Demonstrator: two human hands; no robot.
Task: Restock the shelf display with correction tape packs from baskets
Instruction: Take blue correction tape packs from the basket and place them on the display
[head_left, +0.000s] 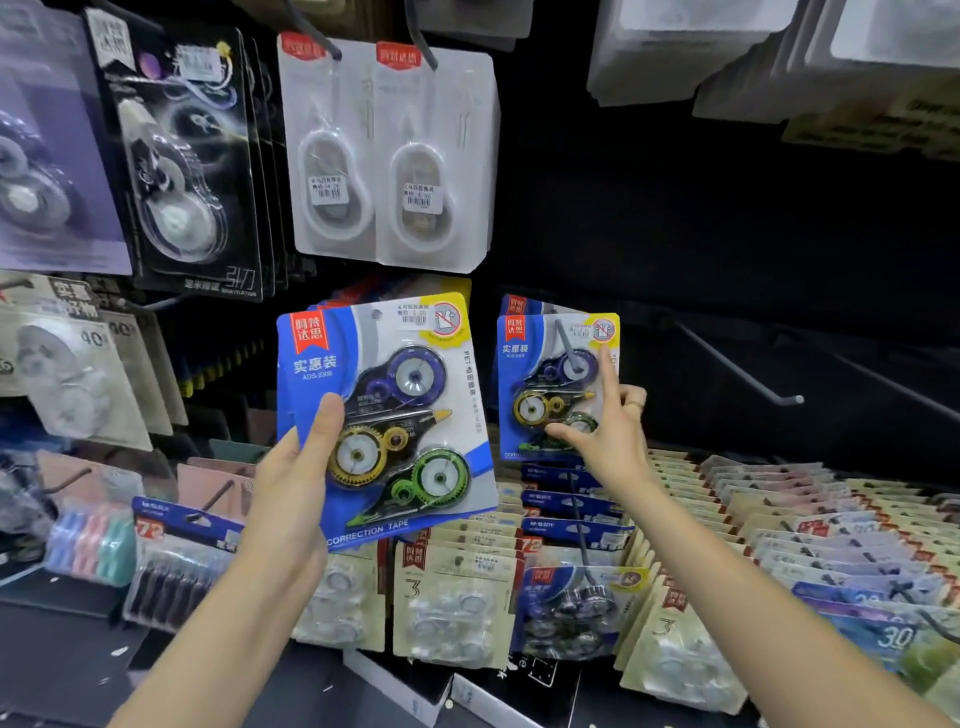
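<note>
left hand (296, 467) grips a blue correction tape pack (384, 415) by its lower left edge, thumb curled over the front of the card, fingers hidden behind it. more blue cards show fanned just behind this one, so the hand holds a small stack. pack is upright, tilted a little clockwise, held in front of the shelf display. three dispensers on it: purple at top, yellow in the middle, green at bottom. a price sticker sits at the top beside a yellow badge.

right hand (602, 421) reaches to a second, matching hung pack (556, 384) on a metal peg (566, 348). index finger is straight and points up along the card's right edge, thumb lies across the lower front over the green dispenser; remaining fingers loosely bent beside the card, one with a ring. the fingers touch the card; whether they pinch it i cannot tell. at least one more blue card hangs behind it.

to the right, a bare hook (743, 369) juts from the dark back panel. above, two white blister packs (384, 150) hang side by side; left of them black carded packs (192, 161). below, rows of beige carded packs (457, 603) lie in overlapping lines across the lower shelf.
</note>
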